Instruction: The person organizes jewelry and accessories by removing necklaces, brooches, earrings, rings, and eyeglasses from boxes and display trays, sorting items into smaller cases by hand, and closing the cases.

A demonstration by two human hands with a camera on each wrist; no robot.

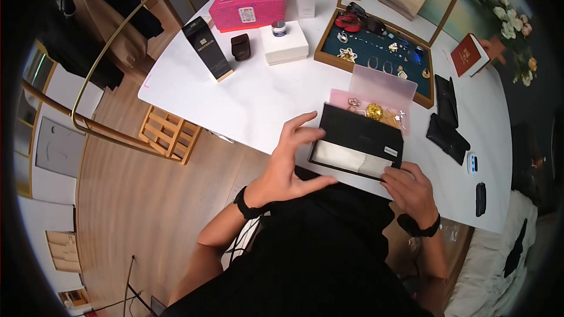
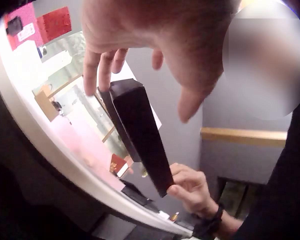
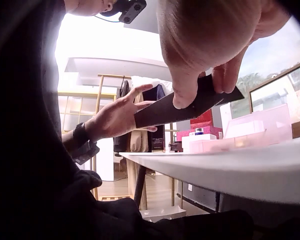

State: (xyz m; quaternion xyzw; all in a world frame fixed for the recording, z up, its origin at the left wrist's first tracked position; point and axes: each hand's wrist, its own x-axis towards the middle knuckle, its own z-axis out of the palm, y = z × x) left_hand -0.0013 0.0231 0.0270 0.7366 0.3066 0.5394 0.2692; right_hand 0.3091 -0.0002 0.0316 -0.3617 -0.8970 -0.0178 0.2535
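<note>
A long black case (image 1: 361, 129) with its lid up and a white lining (image 1: 343, 157) is held at the table's front edge. My right hand (image 1: 415, 192) grips its right end, thumb on one side and fingers on the other, as the right wrist view shows of the dark case (image 3: 165, 110). At the other end my left hand (image 1: 282, 164) has its thumb and fingers spread wide. Its fingertips are right at the lid's left corner, while the thumb stands apart from the case (image 2: 142, 132). Behind the lid lies an open pink box (image 1: 385, 85) with a gold ornament (image 1: 374, 111).
Behind stands a wooden display case (image 1: 329, 60) of jewellery, lid raised. Black pouches (image 1: 447, 138) and a red box (image 1: 470, 54) are on the right. At the back left are a tall black box (image 1: 207, 50), a white box (image 1: 285, 49) and a pink box (image 1: 258, 9).
</note>
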